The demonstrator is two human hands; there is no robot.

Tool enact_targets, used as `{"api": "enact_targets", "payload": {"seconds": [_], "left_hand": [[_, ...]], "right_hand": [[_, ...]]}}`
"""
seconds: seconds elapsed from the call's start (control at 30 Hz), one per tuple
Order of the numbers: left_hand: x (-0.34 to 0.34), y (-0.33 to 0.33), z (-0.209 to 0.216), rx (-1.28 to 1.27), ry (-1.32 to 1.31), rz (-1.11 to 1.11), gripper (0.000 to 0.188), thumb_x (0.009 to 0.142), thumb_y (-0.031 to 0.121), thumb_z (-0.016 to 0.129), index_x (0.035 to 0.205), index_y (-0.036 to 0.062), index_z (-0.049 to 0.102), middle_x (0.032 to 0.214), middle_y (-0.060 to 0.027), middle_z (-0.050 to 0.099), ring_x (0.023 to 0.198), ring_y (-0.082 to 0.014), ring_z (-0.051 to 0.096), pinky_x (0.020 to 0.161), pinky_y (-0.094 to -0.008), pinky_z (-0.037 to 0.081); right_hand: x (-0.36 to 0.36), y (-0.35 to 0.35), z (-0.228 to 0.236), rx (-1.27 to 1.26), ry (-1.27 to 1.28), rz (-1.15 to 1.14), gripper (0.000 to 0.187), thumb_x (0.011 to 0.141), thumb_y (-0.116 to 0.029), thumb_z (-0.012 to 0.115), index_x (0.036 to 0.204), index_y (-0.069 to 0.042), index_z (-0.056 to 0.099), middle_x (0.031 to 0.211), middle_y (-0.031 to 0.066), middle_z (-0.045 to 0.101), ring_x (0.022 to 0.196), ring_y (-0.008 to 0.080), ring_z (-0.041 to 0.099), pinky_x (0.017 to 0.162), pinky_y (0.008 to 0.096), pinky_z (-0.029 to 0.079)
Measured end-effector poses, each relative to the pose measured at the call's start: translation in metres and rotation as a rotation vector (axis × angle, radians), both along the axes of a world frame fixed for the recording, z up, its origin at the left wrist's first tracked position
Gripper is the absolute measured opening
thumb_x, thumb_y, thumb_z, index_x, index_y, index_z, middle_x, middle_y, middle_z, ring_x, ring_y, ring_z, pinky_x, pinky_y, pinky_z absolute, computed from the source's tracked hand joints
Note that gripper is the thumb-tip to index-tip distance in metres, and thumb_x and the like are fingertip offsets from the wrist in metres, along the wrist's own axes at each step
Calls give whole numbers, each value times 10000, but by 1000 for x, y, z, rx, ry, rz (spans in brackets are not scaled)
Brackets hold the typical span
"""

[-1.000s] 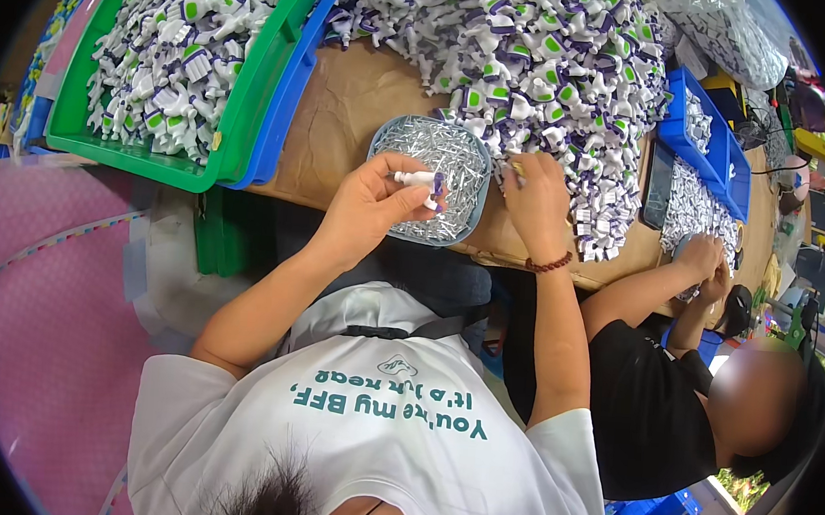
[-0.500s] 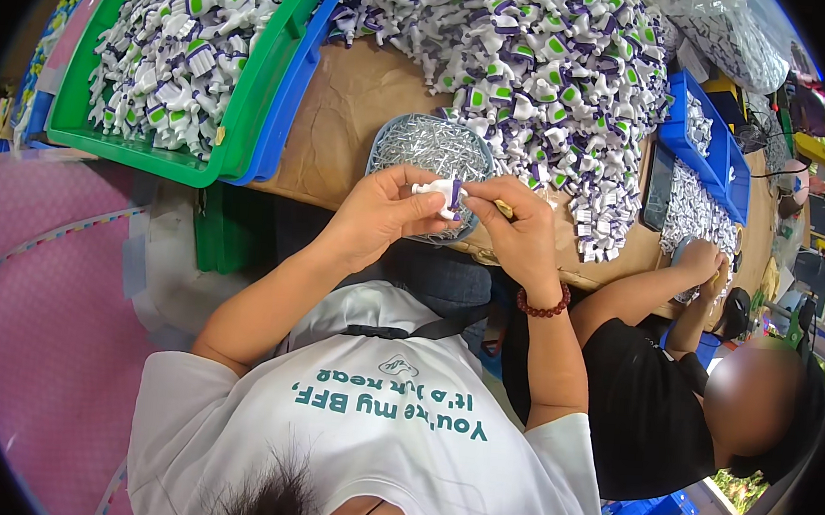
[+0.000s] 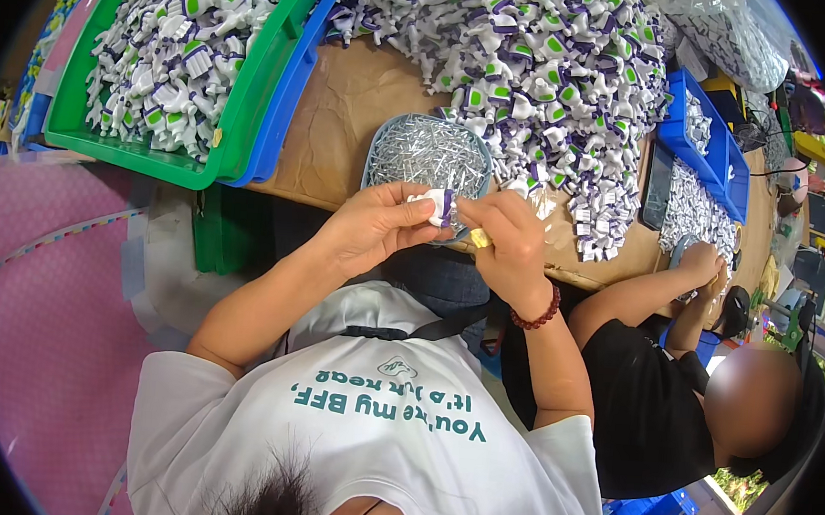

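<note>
White-purple piece [image 3: 441, 208] sitting over near side of pale-blue tub [image 3: 488, 164]; left hand [image 3: 374, 226] pinching it, right hand [image 3: 517, 243] bunching fingertips beside it, hold unclear. Step seemingly two-handed; next probably needing steady left pinch.

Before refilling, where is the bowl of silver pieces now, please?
In the head view, the bowl of silver pieces is just above centre, at the near edge of the table, partly behind the left hand, right of the green tray.
</note>
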State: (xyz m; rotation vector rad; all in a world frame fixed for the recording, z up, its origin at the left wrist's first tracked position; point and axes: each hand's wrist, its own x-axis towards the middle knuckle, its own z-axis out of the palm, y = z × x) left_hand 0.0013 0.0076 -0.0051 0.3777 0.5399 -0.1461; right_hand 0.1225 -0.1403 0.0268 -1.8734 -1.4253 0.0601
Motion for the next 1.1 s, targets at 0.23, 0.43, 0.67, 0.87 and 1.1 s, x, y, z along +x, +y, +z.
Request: {"api": "enact_targets", "payload": {"seconds": [0.23,0.43,0.67,0.87,1.1], "left_hand": [[0,5,2,184,34,-92,203,858,60,560,1038,-25,519,945,-126,600,865,-223,632,709,-232,548],[-1,-2,15,469,-140,-65,257,850,29,557,1102,9,510,1003,-100,572,840,-168,616,702,-233,528],[-6,-6,12,1016,-370,-63,236,759,-76,605,979,7,616,945,-53,521,778,-110,580,688,-214,520],[-8,-3,9,768,-315,-73,154,768,-84,602,917,-47,609,926,-94,551,783,-164,625,688,-251,543],[-7,-1,7,554,-228,-85,155,763,-61,620,915,-38,604,901,-123,609,767,-193,646,678,-272,552]], "right_hand": [[-6,-6,-8,-11,-9,13,325,600,103,568,893,-26,622,747,89,559,674,256,548,570,335,434],[-13,-5,-6,-106,212,-59,322,630,95,553,921,-34,606,775,102,553,710,287,553,599,352,446],[-11,-2,3,-155,200,-19,321,636,107,543,921,-33,591,757,107,548,690,297,561,590,356,448],[-15,-5,0,-99,142,0,346,619,107,547,931,-38,582,700,104,522,644,285,548,531,352,429],[-15,-6,-3,-29,108,21,365,585,111,548,921,-29,581,652,97,478,594,265,516,497,355,404]]}}
